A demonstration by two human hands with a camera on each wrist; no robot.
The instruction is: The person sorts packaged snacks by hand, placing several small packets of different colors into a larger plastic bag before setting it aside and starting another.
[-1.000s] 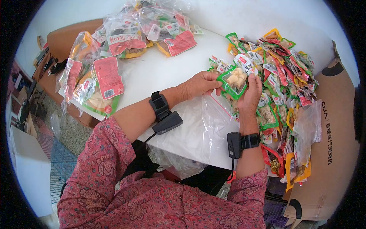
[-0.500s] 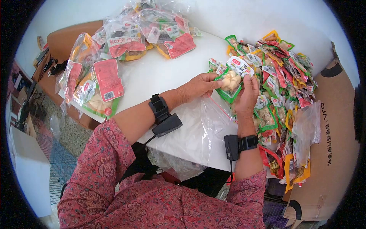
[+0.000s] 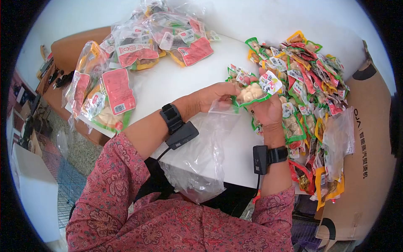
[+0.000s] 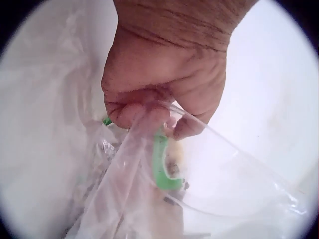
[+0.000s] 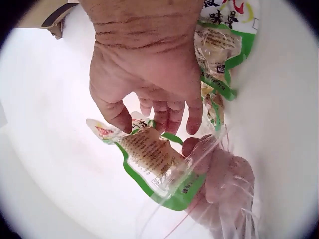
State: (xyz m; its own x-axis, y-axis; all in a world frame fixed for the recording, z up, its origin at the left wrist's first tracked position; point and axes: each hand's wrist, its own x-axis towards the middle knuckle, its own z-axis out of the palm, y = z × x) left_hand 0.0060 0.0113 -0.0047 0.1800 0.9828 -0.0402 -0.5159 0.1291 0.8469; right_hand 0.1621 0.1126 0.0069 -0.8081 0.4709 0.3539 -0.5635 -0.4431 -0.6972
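Note:
A green-edged food packet [image 3: 252, 93] with pale pieces inside lies tilted between the two hands. My left hand [image 3: 216, 95] pinches the mouth of a clear plastic bag [image 3: 201, 147], which hangs down over the table's front edge. In the left wrist view, the hand [image 4: 164, 74] has the bag's film bunched at its fingers, with a green packet edge beside them. My right hand [image 3: 269, 111] holds the packet's printed end; in the right wrist view its thumb and fingers [image 5: 122, 119] are at that end, while the packet's lower corner [image 5: 184, 191] meets the film-covered left hand.
A large heap of small packets [image 3: 304, 84] covers the table's right side, with a clear bag [image 3: 336, 138] on it. Filled clear bags [image 3: 138, 46] stand at the back left, another [image 3: 100, 92] at the left edge. A cardboard box [image 3: 369, 134] stands at the right.
The packet has tipped from upright to sideways, its printed end towards the right. My left hand has raised the clear bag's mouth beside it, and the bag's body has shifted left and down.

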